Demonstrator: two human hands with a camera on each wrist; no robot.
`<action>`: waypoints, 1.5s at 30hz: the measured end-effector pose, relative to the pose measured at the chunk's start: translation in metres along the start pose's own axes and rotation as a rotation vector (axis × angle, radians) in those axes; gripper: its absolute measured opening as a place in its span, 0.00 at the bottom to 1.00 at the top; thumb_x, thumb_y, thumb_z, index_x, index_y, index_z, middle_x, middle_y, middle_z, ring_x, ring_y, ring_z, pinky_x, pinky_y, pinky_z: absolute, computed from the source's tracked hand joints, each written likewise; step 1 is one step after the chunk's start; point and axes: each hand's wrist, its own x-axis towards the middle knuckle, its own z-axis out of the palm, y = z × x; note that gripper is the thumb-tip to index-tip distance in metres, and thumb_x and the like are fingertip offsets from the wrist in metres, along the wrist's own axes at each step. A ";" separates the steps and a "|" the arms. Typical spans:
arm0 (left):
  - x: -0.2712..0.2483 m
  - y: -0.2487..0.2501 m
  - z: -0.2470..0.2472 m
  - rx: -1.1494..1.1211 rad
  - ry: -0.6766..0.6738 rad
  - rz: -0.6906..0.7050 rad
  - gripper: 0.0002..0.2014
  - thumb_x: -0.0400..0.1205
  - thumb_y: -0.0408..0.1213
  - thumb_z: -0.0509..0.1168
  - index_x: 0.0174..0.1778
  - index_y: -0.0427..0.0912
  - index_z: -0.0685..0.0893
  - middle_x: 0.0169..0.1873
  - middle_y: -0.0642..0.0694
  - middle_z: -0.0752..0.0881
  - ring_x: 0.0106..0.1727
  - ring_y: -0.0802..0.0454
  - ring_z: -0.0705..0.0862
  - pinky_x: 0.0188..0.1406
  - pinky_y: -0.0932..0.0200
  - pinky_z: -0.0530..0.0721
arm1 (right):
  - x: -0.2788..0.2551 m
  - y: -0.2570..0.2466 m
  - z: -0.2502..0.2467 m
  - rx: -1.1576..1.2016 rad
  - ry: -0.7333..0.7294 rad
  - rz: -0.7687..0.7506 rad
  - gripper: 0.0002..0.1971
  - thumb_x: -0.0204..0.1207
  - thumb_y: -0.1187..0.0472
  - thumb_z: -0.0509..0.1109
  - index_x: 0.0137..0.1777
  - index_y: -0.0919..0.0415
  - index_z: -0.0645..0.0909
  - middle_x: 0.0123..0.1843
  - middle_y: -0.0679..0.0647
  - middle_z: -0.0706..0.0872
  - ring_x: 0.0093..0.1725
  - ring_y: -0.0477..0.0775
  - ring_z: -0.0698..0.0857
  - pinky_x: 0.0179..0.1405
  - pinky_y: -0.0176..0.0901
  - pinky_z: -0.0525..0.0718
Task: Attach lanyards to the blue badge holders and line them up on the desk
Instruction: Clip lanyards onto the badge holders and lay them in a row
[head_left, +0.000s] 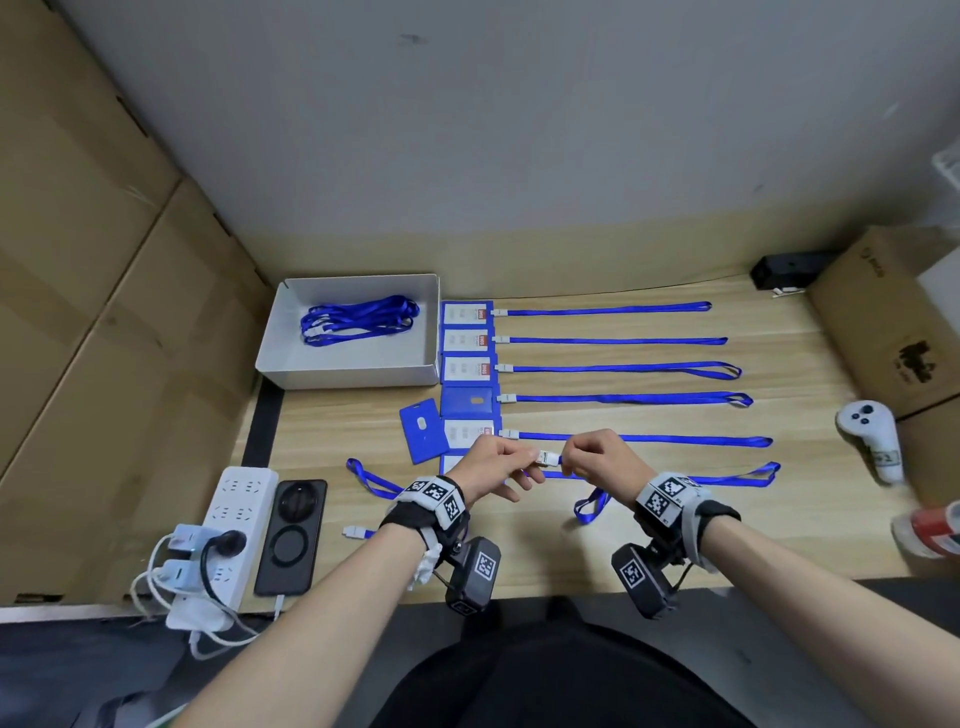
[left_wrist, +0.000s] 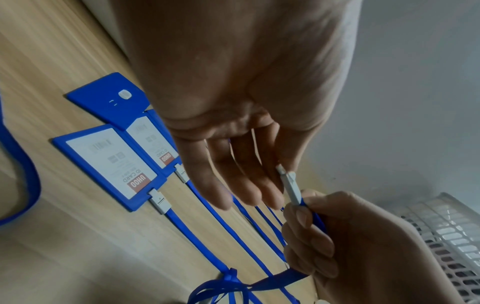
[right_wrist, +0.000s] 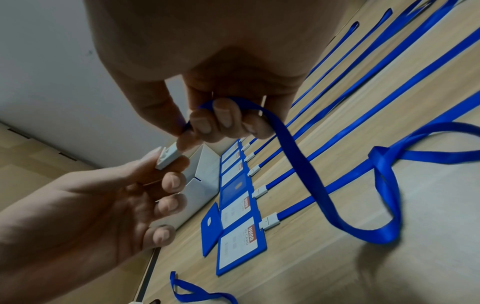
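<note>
My left hand (head_left: 496, 465) pinches the white clip (head_left: 548, 458) of a lanyard between thumb and forefinger, the other fingers loosely spread below it. My right hand (head_left: 597, 457) pinches the blue strap (right_wrist: 298, 156) just behind that clip, fingers curled round the ribbon, which drops from my hand to the desk (head_left: 519, 545) and loops there. Both hands hover above the desk, over the nearest badge holder (right_wrist: 240, 244), which lies flat with its lanyard already clipped on. Just to its left, one loose badge holder (head_left: 422, 431) lies face down and tilted, with no lanyard. Near my left wrist another loose lanyard (head_left: 371, 480) lies on the desk.

Beyond my hands, five more badge holders sit in a column, edge to edge, each with a lanyard stretched out straight to the right; the row of lanyards (head_left: 623, 369) runs roughly parallel. The fourth holder from the back shows its plain blue back, the others their white cards.

Farther left stands a white tray (head_left: 358, 374) holding a bundle of spare lanyards (head_left: 358, 318). At the near left lie a power strip (head_left: 228, 525) and a phone (head_left: 293, 535); at the right a white controller (head_left: 872, 436).
</note>
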 end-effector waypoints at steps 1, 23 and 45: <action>0.000 0.000 0.000 0.008 -0.007 0.004 0.16 0.88 0.41 0.62 0.54 0.30 0.88 0.39 0.46 0.91 0.37 0.57 0.84 0.35 0.59 0.86 | 0.000 0.001 -0.001 0.018 -0.015 -0.010 0.11 0.69 0.59 0.64 0.29 0.63 0.83 0.22 0.50 0.68 0.23 0.47 0.63 0.25 0.40 0.61; 0.004 0.012 0.013 0.126 0.144 0.072 0.13 0.84 0.38 0.66 0.43 0.33 0.90 0.29 0.45 0.87 0.30 0.53 0.79 0.27 0.61 0.79 | -0.003 -0.002 -0.014 -0.035 -0.047 -0.069 0.14 0.80 0.59 0.71 0.31 0.56 0.86 0.22 0.46 0.71 0.27 0.48 0.67 0.28 0.36 0.67; 0.019 -0.004 -0.011 -0.032 0.747 0.038 0.13 0.77 0.36 0.67 0.26 0.46 0.88 0.29 0.43 0.89 0.29 0.52 0.76 0.32 0.57 0.76 | -0.005 -0.014 -0.014 0.331 -0.020 0.036 0.16 0.76 0.65 0.58 0.28 0.63 0.77 0.20 0.53 0.61 0.22 0.52 0.57 0.23 0.37 0.56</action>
